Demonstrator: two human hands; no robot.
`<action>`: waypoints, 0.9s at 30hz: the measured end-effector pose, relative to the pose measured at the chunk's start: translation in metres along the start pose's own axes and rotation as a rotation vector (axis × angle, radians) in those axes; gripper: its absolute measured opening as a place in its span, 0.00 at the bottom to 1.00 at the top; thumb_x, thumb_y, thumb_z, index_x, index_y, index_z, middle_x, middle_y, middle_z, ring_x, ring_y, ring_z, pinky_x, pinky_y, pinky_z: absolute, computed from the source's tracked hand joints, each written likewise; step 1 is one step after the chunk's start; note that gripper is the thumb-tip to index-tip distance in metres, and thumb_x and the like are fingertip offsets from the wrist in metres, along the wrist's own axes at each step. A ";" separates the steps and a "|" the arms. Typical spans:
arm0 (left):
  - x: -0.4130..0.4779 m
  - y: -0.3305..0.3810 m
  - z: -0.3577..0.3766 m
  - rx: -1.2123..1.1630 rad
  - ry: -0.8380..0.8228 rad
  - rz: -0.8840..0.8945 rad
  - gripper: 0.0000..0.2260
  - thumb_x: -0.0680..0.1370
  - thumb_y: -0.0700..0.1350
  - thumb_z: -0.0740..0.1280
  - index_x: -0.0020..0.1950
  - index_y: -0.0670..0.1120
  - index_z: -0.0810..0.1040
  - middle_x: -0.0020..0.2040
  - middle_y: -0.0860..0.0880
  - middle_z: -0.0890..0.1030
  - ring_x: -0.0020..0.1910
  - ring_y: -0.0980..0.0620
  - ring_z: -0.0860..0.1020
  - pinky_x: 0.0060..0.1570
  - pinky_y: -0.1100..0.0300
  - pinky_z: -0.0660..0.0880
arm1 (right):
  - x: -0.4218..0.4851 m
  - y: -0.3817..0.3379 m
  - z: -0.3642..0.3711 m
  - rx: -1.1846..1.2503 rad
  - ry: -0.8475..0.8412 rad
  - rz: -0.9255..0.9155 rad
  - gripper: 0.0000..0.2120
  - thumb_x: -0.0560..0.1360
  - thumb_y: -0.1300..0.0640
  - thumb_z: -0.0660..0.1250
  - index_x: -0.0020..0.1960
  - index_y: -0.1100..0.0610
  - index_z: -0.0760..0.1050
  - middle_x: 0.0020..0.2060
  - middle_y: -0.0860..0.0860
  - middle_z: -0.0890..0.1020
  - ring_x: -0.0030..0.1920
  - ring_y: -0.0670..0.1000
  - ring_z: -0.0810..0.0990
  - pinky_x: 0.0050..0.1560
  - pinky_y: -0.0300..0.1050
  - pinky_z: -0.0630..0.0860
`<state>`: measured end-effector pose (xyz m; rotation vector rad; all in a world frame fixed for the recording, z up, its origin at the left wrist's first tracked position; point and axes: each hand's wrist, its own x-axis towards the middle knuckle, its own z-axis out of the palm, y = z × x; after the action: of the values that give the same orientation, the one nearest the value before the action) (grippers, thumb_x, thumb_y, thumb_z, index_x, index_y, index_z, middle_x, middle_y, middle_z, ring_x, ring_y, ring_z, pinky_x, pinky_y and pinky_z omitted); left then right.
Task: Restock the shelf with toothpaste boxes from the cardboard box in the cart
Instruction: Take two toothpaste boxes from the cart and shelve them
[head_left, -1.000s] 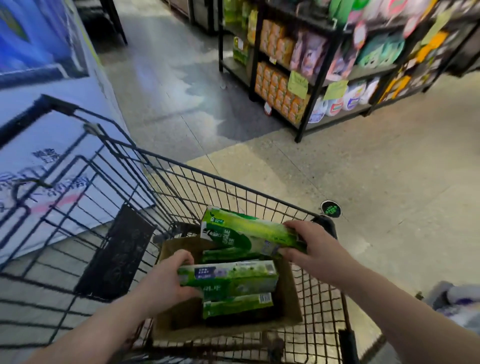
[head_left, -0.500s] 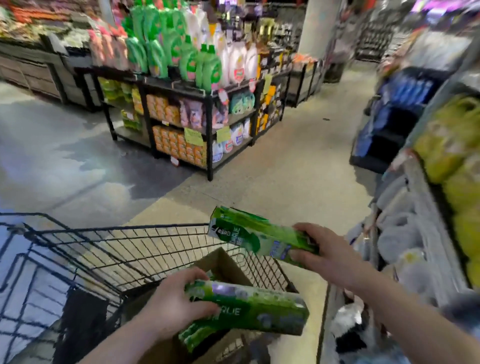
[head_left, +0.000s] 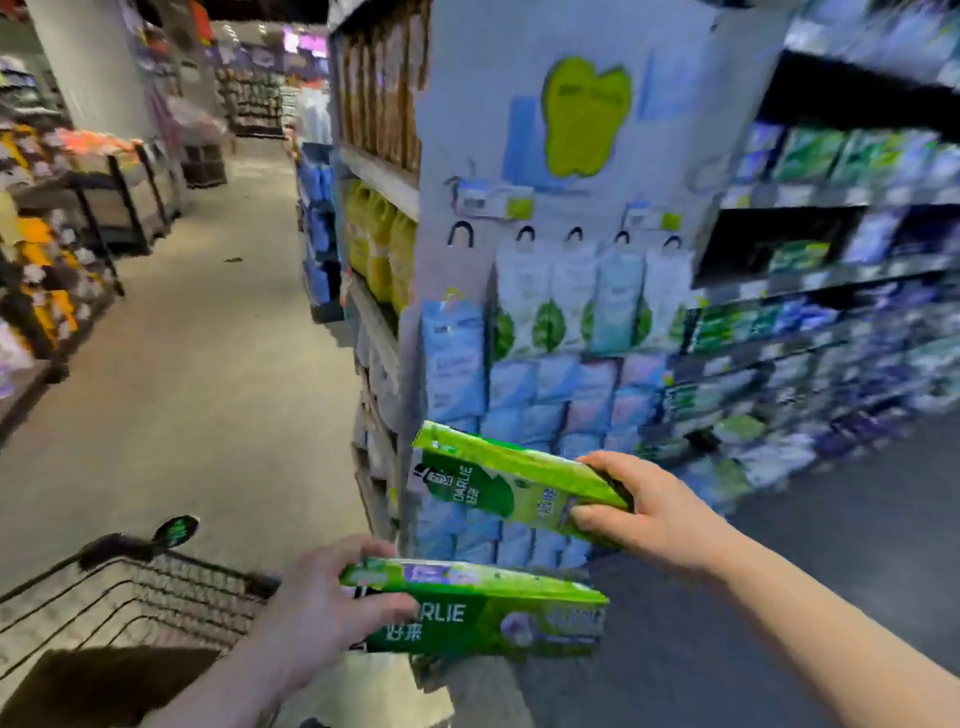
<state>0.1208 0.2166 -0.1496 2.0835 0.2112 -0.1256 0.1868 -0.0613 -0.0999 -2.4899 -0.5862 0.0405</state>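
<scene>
Low at the middle of the view, the left hand (head_left: 322, 608) holds a green toothpaste box (head_left: 483, 616) by its left end, fingers over the top edge and thumb across the printed front. That grip is closed round the box, which lies roughly level with its long printed side facing the camera. Just above and to the right, the right hand (head_left: 649, 512) holds a second green box (head_left: 498, 486) by its right end, thumb on the front face and fingers curled over the top, so this grip too is closed on its load. The second green box tilts, its free left end higher than the held end. The two boxes are near each other but apart. Both are in the air in front of an end panel (head_left: 488, 104) hung with pale packs (head_left: 571, 306), just left of the blurred shelf (head_left: 831, 280) stocked in blue and green. The wire cart (head_left: 156, 587) shows at lower left on the grey aisle floor (head_left: 197, 389).
</scene>
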 end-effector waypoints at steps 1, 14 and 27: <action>0.005 0.014 0.021 -0.029 -0.027 0.028 0.20 0.50 0.53 0.75 0.40 0.53 0.78 0.28 0.56 0.80 0.30 0.61 0.78 0.28 0.72 0.71 | -0.015 0.017 -0.015 0.007 0.023 0.040 0.15 0.67 0.46 0.65 0.53 0.47 0.73 0.46 0.48 0.79 0.45 0.46 0.76 0.50 0.49 0.74; 0.057 0.186 0.307 -0.142 -0.258 0.180 0.14 0.58 0.47 0.76 0.41 0.52 0.80 0.30 0.60 0.82 0.27 0.64 0.74 0.31 0.71 0.71 | -0.169 0.257 -0.209 0.005 0.247 0.326 0.17 0.70 0.55 0.71 0.50 0.40 0.69 0.50 0.46 0.80 0.49 0.44 0.78 0.52 0.40 0.73; 0.151 0.272 0.394 -0.158 -0.188 0.190 0.11 0.66 0.42 0.76 0.45 0.51 0.79 0.42 0.48 0.84 0.31 0.59 0.77 0.32 0.70 0.71 | -0.121 0.387 -0.309 0.050 0.291 0.278 0.16 0.70 0.56 0.71 0.47 0.38 0.69 0.48 0.44 0.80 0.48 0.40 0.77 0.48 0.37 0.73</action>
<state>0.3227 -0.2431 -0.1415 1.9096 -0.0888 -0.1820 0.2802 -0.5609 -0.0636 -2.4494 -0.1159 -0.1945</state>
